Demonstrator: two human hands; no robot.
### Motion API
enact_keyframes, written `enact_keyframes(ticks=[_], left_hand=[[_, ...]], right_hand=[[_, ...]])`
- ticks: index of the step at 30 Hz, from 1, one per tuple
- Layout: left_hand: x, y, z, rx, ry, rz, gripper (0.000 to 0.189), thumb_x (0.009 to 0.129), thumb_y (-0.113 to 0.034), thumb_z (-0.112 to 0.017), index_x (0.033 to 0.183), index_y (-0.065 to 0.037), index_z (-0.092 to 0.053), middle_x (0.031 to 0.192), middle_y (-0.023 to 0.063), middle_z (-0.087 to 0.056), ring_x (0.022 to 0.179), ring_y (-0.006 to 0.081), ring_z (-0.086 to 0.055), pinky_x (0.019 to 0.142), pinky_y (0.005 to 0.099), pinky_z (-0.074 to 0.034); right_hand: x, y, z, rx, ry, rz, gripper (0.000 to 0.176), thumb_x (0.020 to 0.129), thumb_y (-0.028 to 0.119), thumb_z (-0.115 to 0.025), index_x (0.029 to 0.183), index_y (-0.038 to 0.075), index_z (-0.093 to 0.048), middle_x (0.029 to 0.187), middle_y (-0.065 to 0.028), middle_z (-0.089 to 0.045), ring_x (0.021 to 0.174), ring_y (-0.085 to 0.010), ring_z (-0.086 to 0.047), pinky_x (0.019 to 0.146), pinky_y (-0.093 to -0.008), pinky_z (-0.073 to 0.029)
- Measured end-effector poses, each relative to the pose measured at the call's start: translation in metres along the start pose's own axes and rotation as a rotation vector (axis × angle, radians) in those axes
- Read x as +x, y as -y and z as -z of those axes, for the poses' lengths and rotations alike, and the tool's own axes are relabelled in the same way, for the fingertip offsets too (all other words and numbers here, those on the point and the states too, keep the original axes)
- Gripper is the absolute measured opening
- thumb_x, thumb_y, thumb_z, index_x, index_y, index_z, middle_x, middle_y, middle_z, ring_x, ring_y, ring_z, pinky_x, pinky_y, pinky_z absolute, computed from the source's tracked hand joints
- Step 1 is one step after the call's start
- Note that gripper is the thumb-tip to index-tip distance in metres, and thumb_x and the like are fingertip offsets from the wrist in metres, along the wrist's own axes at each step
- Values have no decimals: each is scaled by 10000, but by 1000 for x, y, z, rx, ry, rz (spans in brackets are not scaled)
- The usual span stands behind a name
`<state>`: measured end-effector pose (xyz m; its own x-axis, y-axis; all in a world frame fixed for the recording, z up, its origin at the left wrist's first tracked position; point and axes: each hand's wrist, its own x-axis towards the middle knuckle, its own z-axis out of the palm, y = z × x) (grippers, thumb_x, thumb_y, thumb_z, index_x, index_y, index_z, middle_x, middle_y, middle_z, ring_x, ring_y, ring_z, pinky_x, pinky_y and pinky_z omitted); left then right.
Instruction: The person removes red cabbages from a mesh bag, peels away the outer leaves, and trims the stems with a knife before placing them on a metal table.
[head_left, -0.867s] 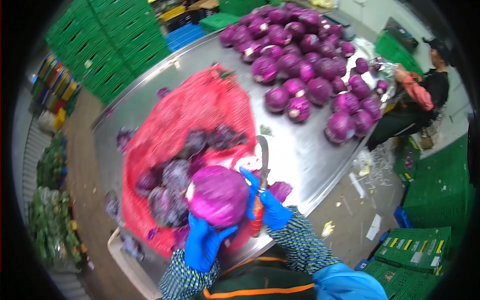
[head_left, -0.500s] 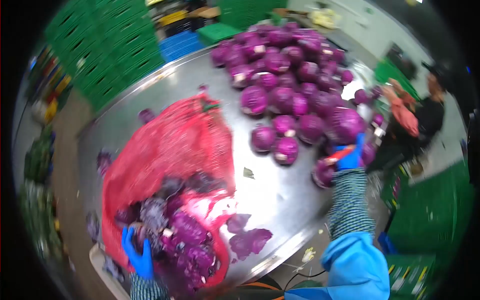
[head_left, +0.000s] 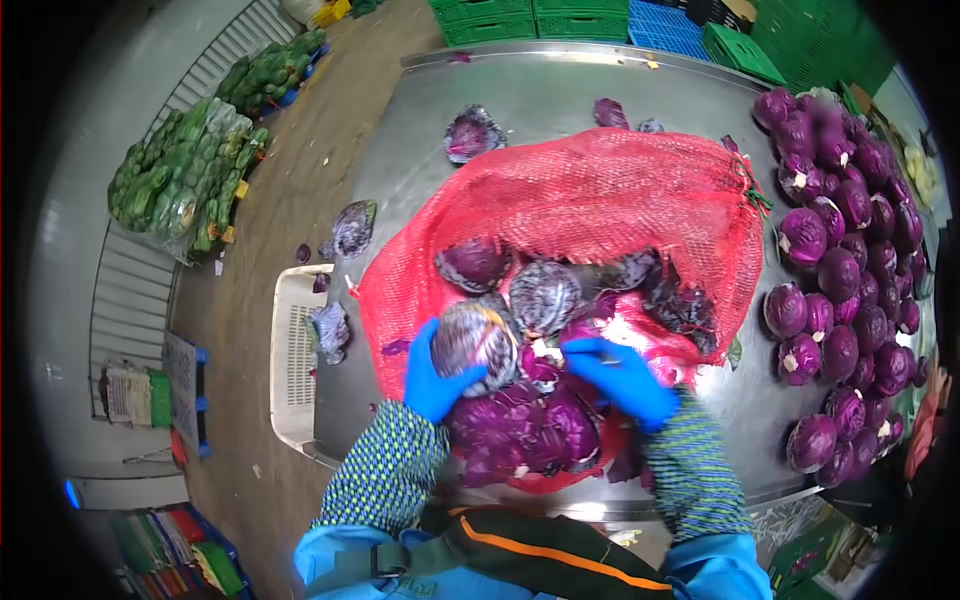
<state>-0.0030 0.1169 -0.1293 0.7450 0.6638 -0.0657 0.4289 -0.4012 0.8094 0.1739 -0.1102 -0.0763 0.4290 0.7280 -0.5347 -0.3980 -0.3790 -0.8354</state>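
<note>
My left hand (head_left: 436,376), in a blue glove, is closed around the side of a red cabbage (head_left: 474,346) that still wears dull outer leaves. My right hand (head_left: 628,382), also gloved in blue, is to the right of that cabbage with its fingers bent and pointing left. What those fingers hold, if anything, is hidden. Between and below the hands lies a heap of loose purple leaves (head_left: 530,430). More untrimmed cabbages, including one whitish-purple head (head_left: 544,297), sit in the mouth of a red mesh sack (head_left: 590,190).
Trimmed red cabbages (head_left: 840,270) are piled along the right of the metal table (head_left: 400,160). A white basket (head_left: 290,360) stands by the left edge. Stray leaves (head_left: 354,228) lie on the table. Green crates (head_left: 490,22) stand behind, and bagged green vegetables (head_left: 185,175) are at left.
My view has swung left. My right hand, earlier at the cabbage pile with an orange-handled tool, has come back over the sack. My left hand now grips a cabbage.
</note>
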Motion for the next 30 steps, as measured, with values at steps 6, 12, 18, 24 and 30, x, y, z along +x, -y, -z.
enact_keyframes(ticks=[6, 12, 18, 24, 30], left_hand=[[-44, 46, 33, -431, 158, 30, 1112, 530, -168, -891, 1381, -35, -188, 1331, 160, -357, 1232, 263, -399, 1038, 406, -346], [-45, -15, 98, 17, 478, -295, 1103, 502, -212, -892, 1375, -29, -244, 1346, 219, -339, 1217, 327, -403, 1034, 427, -342], [-51, 16, 49, 170, 383, -359, 1077, 525, -314, -873, 1361, -30, -256, 1353, 225, -289, 1260, 357, -330, 1059, 441, -284], [-37, -4, 33, 261, 435, -346, 1042, 515, -334, -866, 1338, -18, -308, 1305, 231, -352, 1210, 372, -365, 1029, 448, -309], [-41, 7, 26, 279, 377, -409, 1056, 498, -366, -866, 1334, -22, -319, 1298, 237, -355, 1216, 386, -349, 1025, 455, -309]], right_hand=[[68, -84, -114, -136, -72, 156, 590, 836, 383, -636, 1305, 63, -475, 1125, -119, -605, 868, -110, -570, 595, -245, -474], [-23, -22, -110, 151, -228, -66, 467, 888, 351, -580, 1244, 79, -449, 977, -34, -590, 827, -91, -561, 499, -206, -436], [-68, -85, -162, -34, -613, 421, 534, 855, -4, -521, 1357, 73, -357, 1068, -96, -530, 1032, -201, -513, 916, -316, -397], [-67, -87, -185, -531, -533, 164, 481, 875, 185, -535, 1321, 96, -379, 923, -142, -578, 763, -325, -612, 620, -407, -491], [-28, -119, -175, -662, -461, -153, 316, 846, 262, -540, 1012, 13, -439, 874, -243, -598, 731, -392, -610, 633, -490, -477]])
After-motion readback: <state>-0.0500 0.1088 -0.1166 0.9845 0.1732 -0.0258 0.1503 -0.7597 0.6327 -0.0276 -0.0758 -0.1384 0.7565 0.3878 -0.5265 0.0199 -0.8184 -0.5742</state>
